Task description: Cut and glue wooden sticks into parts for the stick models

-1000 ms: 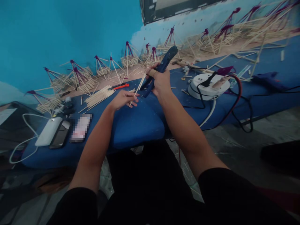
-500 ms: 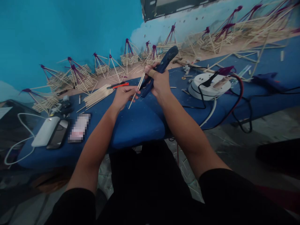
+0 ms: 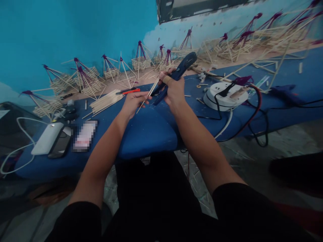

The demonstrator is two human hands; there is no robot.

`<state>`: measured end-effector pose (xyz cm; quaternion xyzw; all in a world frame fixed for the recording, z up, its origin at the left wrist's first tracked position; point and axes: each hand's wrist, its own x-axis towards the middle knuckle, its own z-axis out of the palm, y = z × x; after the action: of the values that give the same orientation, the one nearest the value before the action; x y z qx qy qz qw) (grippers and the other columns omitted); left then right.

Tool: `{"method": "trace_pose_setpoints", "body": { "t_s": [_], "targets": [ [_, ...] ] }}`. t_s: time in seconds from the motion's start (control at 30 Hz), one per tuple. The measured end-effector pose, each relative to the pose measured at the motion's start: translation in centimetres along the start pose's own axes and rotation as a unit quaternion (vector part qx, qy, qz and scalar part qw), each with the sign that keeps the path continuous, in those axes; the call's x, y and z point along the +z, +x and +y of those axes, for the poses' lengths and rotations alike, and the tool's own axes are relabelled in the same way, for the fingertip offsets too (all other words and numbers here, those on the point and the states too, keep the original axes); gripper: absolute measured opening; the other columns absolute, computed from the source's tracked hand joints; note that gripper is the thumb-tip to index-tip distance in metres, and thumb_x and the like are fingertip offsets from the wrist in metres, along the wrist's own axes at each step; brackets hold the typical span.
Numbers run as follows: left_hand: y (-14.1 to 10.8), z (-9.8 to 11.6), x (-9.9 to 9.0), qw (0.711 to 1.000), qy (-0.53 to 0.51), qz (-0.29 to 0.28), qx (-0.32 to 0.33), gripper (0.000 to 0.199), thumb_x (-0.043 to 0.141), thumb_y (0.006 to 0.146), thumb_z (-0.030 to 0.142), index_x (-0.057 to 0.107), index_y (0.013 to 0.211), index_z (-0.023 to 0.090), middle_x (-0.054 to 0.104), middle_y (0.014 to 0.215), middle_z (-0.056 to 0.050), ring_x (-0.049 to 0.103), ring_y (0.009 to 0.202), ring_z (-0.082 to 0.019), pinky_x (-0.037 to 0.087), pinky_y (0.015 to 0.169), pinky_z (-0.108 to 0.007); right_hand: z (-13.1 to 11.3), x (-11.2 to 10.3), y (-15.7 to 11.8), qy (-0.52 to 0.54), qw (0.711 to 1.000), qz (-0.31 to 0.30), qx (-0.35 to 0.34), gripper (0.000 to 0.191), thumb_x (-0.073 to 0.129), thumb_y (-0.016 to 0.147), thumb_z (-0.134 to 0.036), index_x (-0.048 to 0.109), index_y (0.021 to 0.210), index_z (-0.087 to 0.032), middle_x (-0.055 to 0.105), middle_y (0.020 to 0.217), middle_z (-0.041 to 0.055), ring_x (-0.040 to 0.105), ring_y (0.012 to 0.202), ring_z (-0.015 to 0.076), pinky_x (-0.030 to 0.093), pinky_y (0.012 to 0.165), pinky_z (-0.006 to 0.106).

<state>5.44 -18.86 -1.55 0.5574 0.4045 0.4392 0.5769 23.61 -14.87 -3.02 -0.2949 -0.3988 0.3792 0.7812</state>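
Note:
Thin pale wooden sticks [image 3: 152, 89] are pinched in the fingers of my left hand [image 3: 133, 104], slanting up toward the other hand. My right hand [image 3: 174, 88] is wrapped round a dark blue hand tool [image 3: 185, 66], whose lower end points down toward the tabletop beside the sticks. A tan band circles one finger of that hand. Left of my hands lies a bundle of loose sticks [image 3: 106, 103], with an orange and black cutter [image 3: 132, 90] at its upper end.
Stick structures with purple tops [image 3: 87, 80] line the wall. A round white power strip [image 3: 224, 97] with cables sits on the right of the blue table [image 3: 151, 137]. A white device [image 3: 47, 138] and phones [image 3: 61, 143] lie on the left.
The camera view has shifted slightly. Both hands keep their grip on the sticks and the blue tool, which remain close together.

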Motion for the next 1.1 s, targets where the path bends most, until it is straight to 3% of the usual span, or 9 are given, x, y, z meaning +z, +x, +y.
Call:
{"method": "trace_pose_setpoints", "body": {
  "t_s": [0.33, 0.6, 0.73, 0.87, 1.1],
  "targets": [
    [0.1, -0.1, -0.5, 1.000, -0.002, -0.019, -0.019, 0.023, 0.074, 0.087, 0.013, 0.089, 0.104, 0.016, 0.087, 0.101, -0.007, 0.073, 0.071, -0.011, 0.053, 0.060, -0.024, -0.2, 0.1, 0.1, -0.023, 0.999, 0.021, -0.012, 0.055, 0.097, 0.073, -0.043, 0.046, 0.090, -0.030, 0.066, 0.090, -0.0051, 0.066, 0.070, 0.0136, 0.064, 0.069, 0.033],
    [0.2, 0.4, -0.9, 1.000, 0.025, -0.011, -0.005, 0.029, 0.071, 0.080, 0.017, 0.088, 0.103, 0.014, 0.086, 0.099, -0.008, 0.063, 0.063, -0.009, 0.041, 0.054, -0.025, -0.9, 0.2, -0.3, 0.029, 0.999, -0.004, -0.031, 0.057, 0.096, 0.064, -0.042, 0.047, 0.091, -0.031, 0.064, 0.086, -0.0066, 0.059, 0.066, 0.0133, 0.057, 0.068, 0.034],
    [0.1, 0.7, -0.8, 1.000, 0.024, -0.011, -0.007, 0.031, 0.071, 0.077, 0.016, 0.088, 0.102, 0.013, 0.086, 0.099, -0.010, 0.058, 0.059, -0.008, 0.035, 0.051, -0.025, -1.4, 0.3, -0.6, 0.006, 1.000, -0.008, -0.030, 0.057, 0.095, 0.065, -0.044, 0.046, 0.091, -0.031, 0.063, 0.087, -0.0061, 0.057, 0.068, 0.0135, 0.057, 0.071, 0.035],
    [0.1, 0.6, -0.9, 1.000, -0.004, -0.011, -0.010, 0.024, 0.075, 0.077, 0.014, 0.086, 0.098, 0.013, 0.086, 0.094, -0.009, 0.061, 0.059, -0.009, 0.042, 0.052, -0.023, -0.7, 0.0, -0.1, -0.013, 0.999, 0.011, -0.039, 0.056, 0.094, 0.066, -0.045, 0.045, 0.091, -0.031, 0.062, 0.088, -0.0058, 0.060, 0.068, 0.0138, 0.060, 0.071, 0.035],
    [0.3, 0.3, -1.1, 0.999, -0.035, -0.014, 0.000, 0.015, 0.079, 0.083, 0.008, 0.084, 0.096, 0.013, 0.084, 0.090, -0.007, 0.070, 0.066, -0.010, 0.056, 0.065, -0.024, 0.8, -1.1, 1.0, -0.060, 0.997, 0.006, -0.046, 0.061, 0.094, 0.071, -0.064, 0.047, 0.090, -0.030, 0.060, 0.090, -0.0026, 0.065, 0.074, 0.0163, 0.065, 0.072, 0.037]
  ]
}}
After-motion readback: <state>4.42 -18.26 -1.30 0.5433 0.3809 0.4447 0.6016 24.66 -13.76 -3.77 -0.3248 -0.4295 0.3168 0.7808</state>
